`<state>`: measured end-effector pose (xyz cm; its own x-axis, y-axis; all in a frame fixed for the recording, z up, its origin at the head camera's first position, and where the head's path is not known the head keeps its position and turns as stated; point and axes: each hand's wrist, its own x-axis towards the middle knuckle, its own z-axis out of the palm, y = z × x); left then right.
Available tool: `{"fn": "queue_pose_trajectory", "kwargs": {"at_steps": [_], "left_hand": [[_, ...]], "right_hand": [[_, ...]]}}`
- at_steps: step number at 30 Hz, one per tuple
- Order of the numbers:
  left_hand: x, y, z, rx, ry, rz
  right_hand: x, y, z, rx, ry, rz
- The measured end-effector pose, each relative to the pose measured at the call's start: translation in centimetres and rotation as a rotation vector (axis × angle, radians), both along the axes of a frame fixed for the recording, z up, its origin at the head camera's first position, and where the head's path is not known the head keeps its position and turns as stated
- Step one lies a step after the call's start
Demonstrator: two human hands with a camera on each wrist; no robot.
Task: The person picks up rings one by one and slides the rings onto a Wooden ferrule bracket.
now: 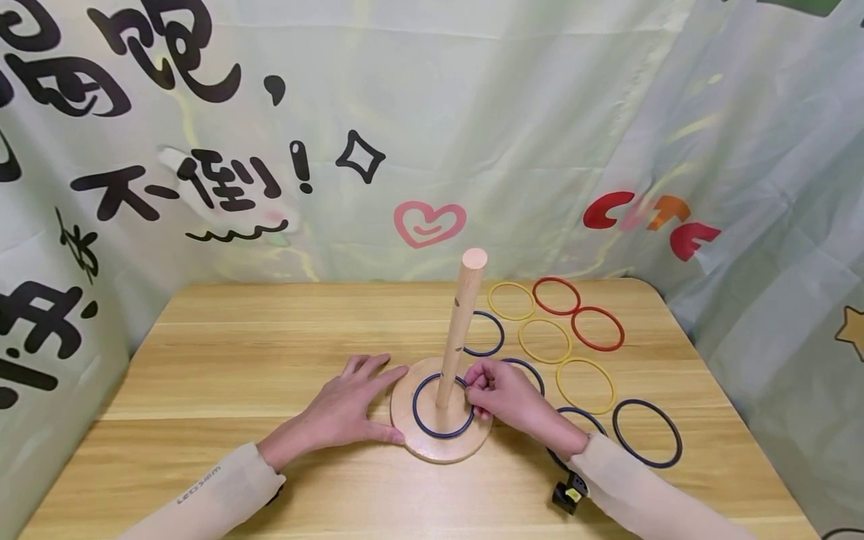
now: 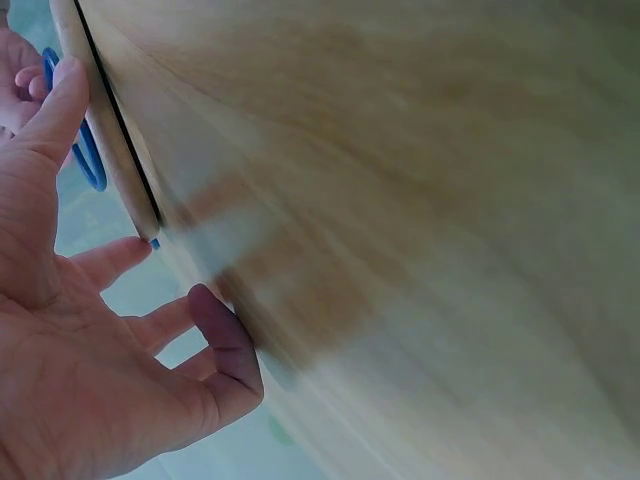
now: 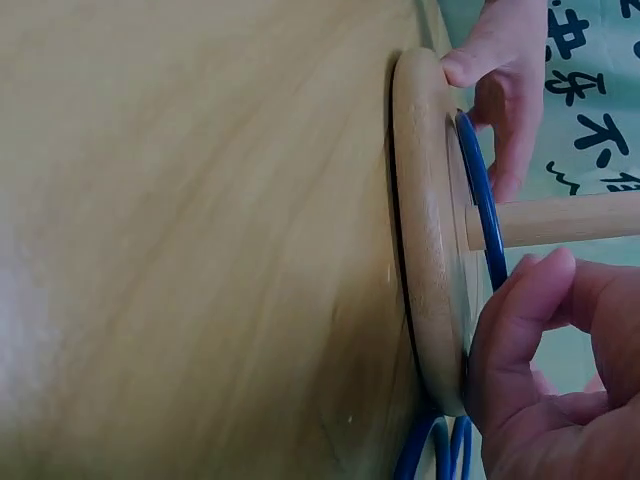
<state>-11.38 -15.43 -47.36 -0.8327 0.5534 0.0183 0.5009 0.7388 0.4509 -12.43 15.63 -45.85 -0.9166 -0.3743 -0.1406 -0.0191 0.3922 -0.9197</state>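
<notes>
A round wooden base [image 1: 442, 453] carries an upright wooden peg [image 1: 461, 322]. Around the foot of the peg, close over the base, is a dark blue ring [image 1: 442, 436], slightly tilted in the right wrist view. My right hand [image 1: 508, 395] pinches this ring at its right side between thumb and fingers. On the left, my left hand [image 1: 340, 405] spreads its fingers against the base's rim, with the thumb at its near left edge. The left wrist view shows those fingers [image 2: 110, 265] extended beside the base, holding nothing.
Right of the base lie several loose rings on the wooden table [image 1: 270, 330]: yellow rings [image 1: 586, 359], red rings [image 1: 598, 350] farther back, and blue rings [image 1: 503, 336], some partly behind the right hand and forearm. A printed cloth [image 1: 513, 112] hangs behind the table.
</notes>
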Motion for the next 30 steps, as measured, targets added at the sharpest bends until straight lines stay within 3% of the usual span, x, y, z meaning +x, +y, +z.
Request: {"fn": "queue_pose_trajectory", "kwargs": {"at_steps": [11, 19, 26, 30], "left_hand": [[-0.1, 0.0, -0.1, -0.001, 0.004, -0.002], [-0.1, 0.0, -0.2, -0.004, -0.006, 0.003], [0.0, 0.0, 0.0, 0.002, -0.012, 0.001], [0.0, 0.0, 0.1, 0.0, -0.016, 0.003]], "right_hand": [[0.1, -0.3, -0.1, 0.187, 0.171, 0.001], [0.9, 0.5, 0.2, 0.133, 0.15, -0.017], [2.1, 2.2, 0.7, 0.14, 0.264, -0.036], [3.0, 3.6, 1.0, 0.089, 0.277, -0.057]]}}
